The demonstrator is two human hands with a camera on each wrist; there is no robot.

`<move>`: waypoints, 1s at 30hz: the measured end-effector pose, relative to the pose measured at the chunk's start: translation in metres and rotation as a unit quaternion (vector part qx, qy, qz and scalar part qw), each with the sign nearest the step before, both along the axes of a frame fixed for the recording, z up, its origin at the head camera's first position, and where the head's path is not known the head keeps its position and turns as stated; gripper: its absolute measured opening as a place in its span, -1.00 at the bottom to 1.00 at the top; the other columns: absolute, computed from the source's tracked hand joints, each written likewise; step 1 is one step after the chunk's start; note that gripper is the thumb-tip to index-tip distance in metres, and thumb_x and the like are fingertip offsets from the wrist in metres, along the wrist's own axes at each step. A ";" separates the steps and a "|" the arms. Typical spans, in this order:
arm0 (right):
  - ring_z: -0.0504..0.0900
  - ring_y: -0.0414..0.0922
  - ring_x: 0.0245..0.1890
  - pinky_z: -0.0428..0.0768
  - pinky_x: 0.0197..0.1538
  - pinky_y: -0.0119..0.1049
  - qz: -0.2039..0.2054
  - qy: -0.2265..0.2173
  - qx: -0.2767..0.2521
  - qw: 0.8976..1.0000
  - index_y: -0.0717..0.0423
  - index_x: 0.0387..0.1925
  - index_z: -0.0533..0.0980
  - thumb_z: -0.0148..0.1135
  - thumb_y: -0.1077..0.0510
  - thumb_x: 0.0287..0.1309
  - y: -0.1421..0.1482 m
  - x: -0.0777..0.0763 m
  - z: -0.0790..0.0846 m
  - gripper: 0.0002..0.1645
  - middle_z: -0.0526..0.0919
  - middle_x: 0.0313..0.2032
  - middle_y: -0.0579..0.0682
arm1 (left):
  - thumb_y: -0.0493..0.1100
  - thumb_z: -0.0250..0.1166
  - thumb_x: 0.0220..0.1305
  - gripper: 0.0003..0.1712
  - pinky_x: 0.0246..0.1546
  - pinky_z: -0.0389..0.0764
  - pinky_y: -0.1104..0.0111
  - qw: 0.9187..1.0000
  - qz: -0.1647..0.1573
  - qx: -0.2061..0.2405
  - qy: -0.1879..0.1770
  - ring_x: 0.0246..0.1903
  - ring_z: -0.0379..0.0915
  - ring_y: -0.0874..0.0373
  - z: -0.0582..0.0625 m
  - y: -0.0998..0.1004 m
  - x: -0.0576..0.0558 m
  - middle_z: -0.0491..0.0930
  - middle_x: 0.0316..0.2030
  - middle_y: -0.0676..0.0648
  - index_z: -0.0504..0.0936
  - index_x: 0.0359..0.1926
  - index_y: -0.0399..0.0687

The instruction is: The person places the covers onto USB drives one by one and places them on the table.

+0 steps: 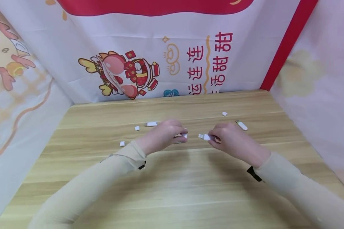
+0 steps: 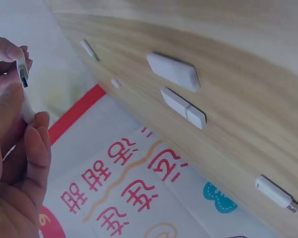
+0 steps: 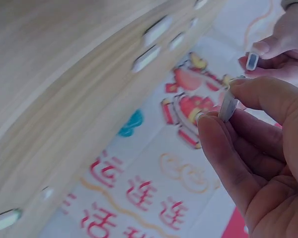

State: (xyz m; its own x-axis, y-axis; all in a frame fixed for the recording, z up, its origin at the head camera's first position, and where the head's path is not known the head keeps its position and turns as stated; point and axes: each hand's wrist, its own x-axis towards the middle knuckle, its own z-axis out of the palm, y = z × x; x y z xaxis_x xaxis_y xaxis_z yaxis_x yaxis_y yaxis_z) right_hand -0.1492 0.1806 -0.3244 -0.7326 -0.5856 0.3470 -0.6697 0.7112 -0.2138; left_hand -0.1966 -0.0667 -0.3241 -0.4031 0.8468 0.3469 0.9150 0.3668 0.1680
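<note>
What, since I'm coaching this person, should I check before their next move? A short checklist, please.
1. Left hand grips the white cap: ok, pinched between thumb and fingers.
2. Right hand grips the USB stick: ok, its far end between thumb and fingers.
3. Metal connector bare and pointing toward the left hand: ok.
4. Cap's open end facing the stick: ok, the right wrist view shows its dark opening.
5. Cap the right match for this stick: cannot tell.
6. Other stick, lying left of the left hand, capped: not ok, its metal end is exposed.
</note>
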 end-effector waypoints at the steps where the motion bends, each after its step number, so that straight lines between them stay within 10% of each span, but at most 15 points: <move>1: 0.41 -0.29 -0.61 0.48 -0.52 -0.45 0.008 0.009 -0.004 1.000 0.14 -0.49 0.63 0.41 0.21 -0.12 -0.002 0.004 0.001 -0.90 0.54 -0.57 -0.13 | -0.06 0.34 0.09 -0.73 -0.23 0.50 0.44 1.000 0.005 0.008 0.003 -0.32 0.48 0.24 0.000 -0.003 0.004 0.63 -0.35 0.02 0.68 -0.24 -0.14; 13: 0.48 -0.29 -0.56 0.56 -0.44 -0.47 0.061 0.066 -0.011 0.996 0.15 -0.43 0.64 0.48 0.19 -0.20 -0.028 0.036 0.008 -0.79 0.59 -0.51 -0.10 | -0.04 0.39 0.02 -0.69 -0.27 0.52 0.52 0.996 0.044 0.071 0.025 -0.33 0.47 0.26 -0.005 -0.022 0.052 0.63 -0.33 0.02 0.69 -0.24 -0.13; 30: 0.52 -0.28 -0.51 0.55 -0.45 -0.46 0.110 0.075 -0.037 0.990 0.19 -0.45 0.61 0.43 0.27 -0.16 -0.052 0.050 0.005 -0.85 0.57 -0.49 -0.08 | -0.11 0.38 0.05 -0.73 -0.25 0.52 0.50 0.994 0.039 0.086 0.053 -0.30 0.46 0.22 -0.008 -0.032 0.076 0.61 -0.33 0.01 0.67 -0.26 -0.19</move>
